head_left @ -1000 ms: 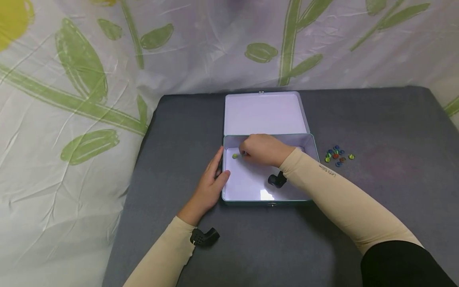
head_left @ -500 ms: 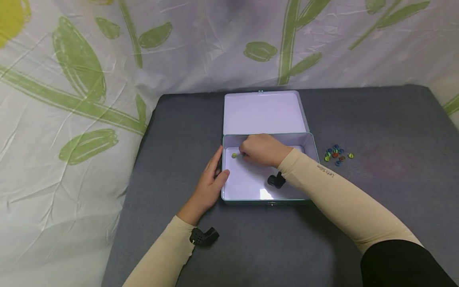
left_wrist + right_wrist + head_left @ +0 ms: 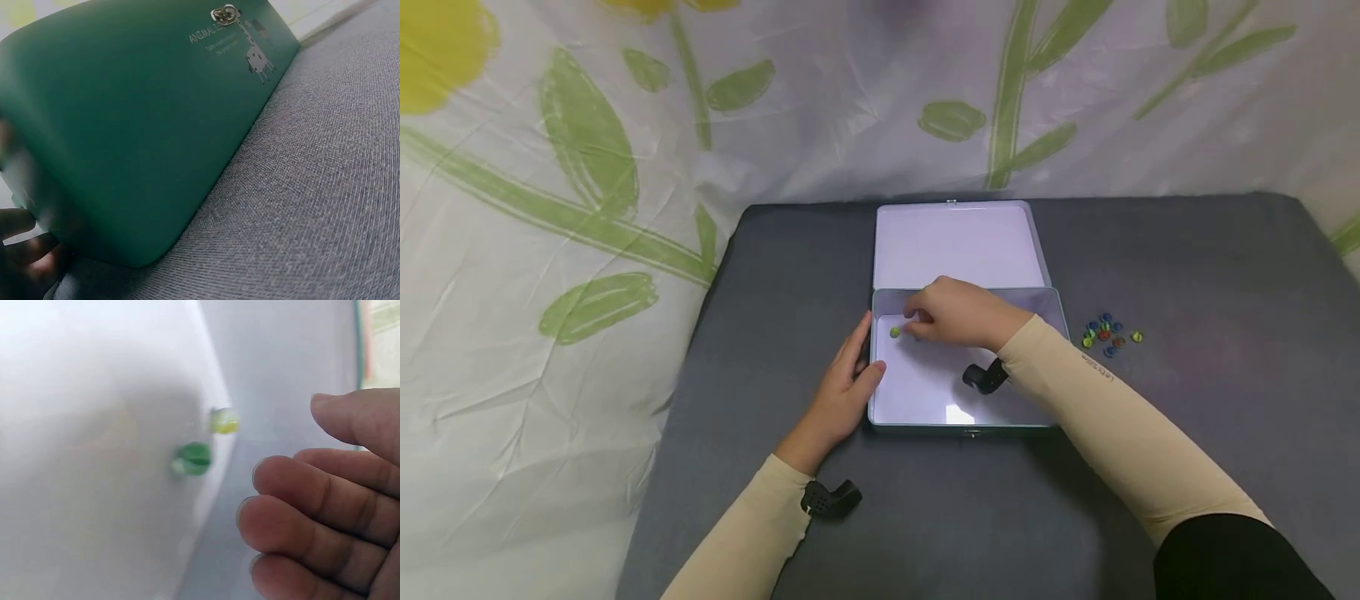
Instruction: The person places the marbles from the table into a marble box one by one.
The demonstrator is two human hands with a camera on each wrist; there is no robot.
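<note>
A green tin box point(image 3: 137, 112) with a white inside point(image 3: 917, 400) lies on the table, its lid point(image 3: 955, 242) folded back. My left hand point(image 3: 838, 396) rests against the left wall, thumb at the rim and fingers along the outside. Inside the box my right hand point(image 3: 962, 312) hovers near the far left corner, thumb and fingers apart. The right wrist view shows its loosely bent fingers point(image 3: 300, 525) holding nothing. Beside them on the box floor are a green marble point(image 3: 194, 458) and a yellow-and-clear marble point(image 3: 225, 421), both blurred.
Several coloured marbles point(image 3: 1105, 335) lie in a loose cluster on the grey tablecloth point(image 3: 1210, 400), right of the box. Behind the table hangs a pale sheet point(image 3: 850, 125) with painted plants. The right forearm crosses over the box's right wall.
My right hand's thumb and fingers have parted from a closed bunch, and the hand has lifted slightly. The left hand stays against the box. The head view has shifted a little.
</note>
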